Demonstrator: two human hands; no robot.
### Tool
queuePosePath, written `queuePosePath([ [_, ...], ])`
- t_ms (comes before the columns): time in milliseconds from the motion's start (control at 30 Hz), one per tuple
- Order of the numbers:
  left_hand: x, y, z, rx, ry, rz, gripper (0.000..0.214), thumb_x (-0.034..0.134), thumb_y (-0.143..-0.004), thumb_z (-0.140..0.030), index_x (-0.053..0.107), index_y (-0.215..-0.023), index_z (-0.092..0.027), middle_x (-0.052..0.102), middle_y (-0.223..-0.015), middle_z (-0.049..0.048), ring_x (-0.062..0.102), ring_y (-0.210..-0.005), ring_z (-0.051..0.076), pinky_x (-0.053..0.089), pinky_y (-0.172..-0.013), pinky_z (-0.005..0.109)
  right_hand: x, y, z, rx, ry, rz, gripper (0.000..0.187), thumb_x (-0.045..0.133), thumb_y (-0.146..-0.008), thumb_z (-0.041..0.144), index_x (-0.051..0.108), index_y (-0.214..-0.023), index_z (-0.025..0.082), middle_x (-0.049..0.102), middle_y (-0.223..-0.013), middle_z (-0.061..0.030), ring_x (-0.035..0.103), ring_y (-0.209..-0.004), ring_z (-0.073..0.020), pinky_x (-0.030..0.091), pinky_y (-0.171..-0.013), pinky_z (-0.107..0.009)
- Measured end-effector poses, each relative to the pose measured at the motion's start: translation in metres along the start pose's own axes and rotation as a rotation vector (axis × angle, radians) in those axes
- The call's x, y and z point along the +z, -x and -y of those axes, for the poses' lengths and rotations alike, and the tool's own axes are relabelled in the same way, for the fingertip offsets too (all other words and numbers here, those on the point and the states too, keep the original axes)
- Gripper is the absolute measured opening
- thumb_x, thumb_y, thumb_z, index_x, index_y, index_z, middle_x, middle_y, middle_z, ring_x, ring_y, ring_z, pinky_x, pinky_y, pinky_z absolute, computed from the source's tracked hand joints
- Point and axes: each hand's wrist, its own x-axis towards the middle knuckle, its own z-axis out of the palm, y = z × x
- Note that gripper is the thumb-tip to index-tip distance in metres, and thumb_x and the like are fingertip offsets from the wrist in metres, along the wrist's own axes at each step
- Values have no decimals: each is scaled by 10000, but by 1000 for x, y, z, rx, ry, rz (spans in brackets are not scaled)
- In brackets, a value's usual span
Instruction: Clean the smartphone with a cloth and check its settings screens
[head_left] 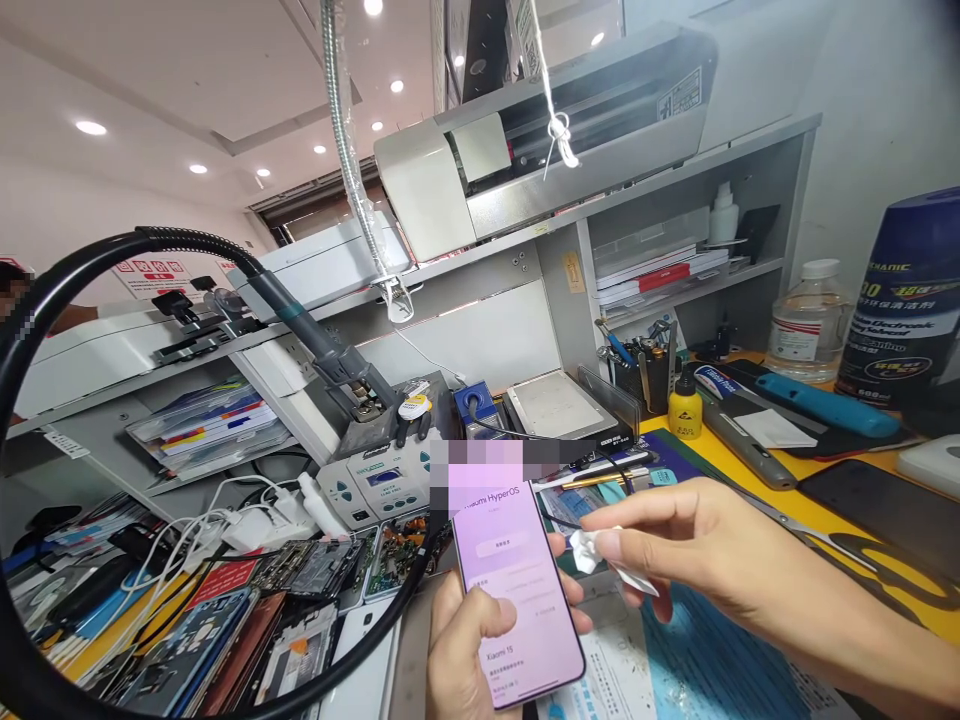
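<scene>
My left hand (469, 640) grips a smartphone (514, 585) from below, its thumb resting on the lit pink screen, which shows Xiaomi HyperOS text. My right hand (690, 545) reaches in from the right and pinches a small crumpled white wipe (592, 550) between thumb and fingers, right at the phone's right edge. Both hands hover above a blue work mat (697, 660) on the yellow bench.
A thick black hose (112, 250) arcs across the left. Behind stand a soldering station (375, 480), a tool cup (645, 375), a yellow bottle (684, 405), a clear jug (806, 325) and a blue spray can (904, 300). Disassembled phones and boards (247, 620) crowd the left.
</scene>
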Motion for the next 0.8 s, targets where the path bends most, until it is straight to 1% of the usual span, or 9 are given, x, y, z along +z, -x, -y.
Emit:
queuePosePath([
  [100, -2, 0, 0, -9, 55, -9, 388, 500, -631, -175, 745, -915, -77, 753, -911, 180, 701, -662, 319, 540, -597, 381, 0, 0, 1, 7, 6, 18, 330, 679, -855, 442, 777, -1054, 197, 666, -748, -45, 501, -616, -134, 467, -514, -216],
  [200, -5, -1, -1, -54, 79, 0, 380, 523, -628, -197, 751, -910, -82, 747, -979, 176, 708, -720, 333, 543, -603, 378, 0, 0, -2, -29, -9, 43, 342, 661, -875, 432, 761, -1094, 189, 710, -806, -62, 529, -616, -126, 465, -503, -197],
  [300, -8, -1, -1, -78, 75, 16, 381, 534, -630, -211, 751, -913, -77, 749, -961, 176, 706, -703, 332, 540, -609, 377, 0, 1, -4, -41, -28, 50, 355, 660, -882, 417, 746, -1125, 173, 728, -834, -74, 537, -613, -119, 475, -504, -191],
  [433, -6, -1, 0, -53, 88, 11, 367, 526, -629, -191, 754, -895, -82, 751, -942, 180, 708, -690, 337, 539, -593, 376, 1, 0, -4, -34, -48, 62, 353, 653, -889, 410, 738, -1140, 177, 734, -863, -78, 554, -641, -130, 488, -518, -195],
  [633, -3, 0, 0, -8, 81, -16, 363, 502, -635, -148, 756, -888, -87, 753, -922, 179, 709, -675, 333, 548, -581, 380, 2, 1, -1, -33, -40, 71, 334, 635, -896, 417, 745, -1116, 191, 741, -864, -70, 544, -643, -136, 483, -523, -204],
  [800, -9, -2, -1, -64, 90, 60, 396, 514, -646, -214, 755, -927, -75, 749, -945, 184, 704, -699, 336, 551, -645, 402, 3, 2, 0, -43, -34, 83, 299, 617, -906, 417, 766, -1025, 187, 737, -888, -65, 547, -650, -136, 479, -533, -206],
])
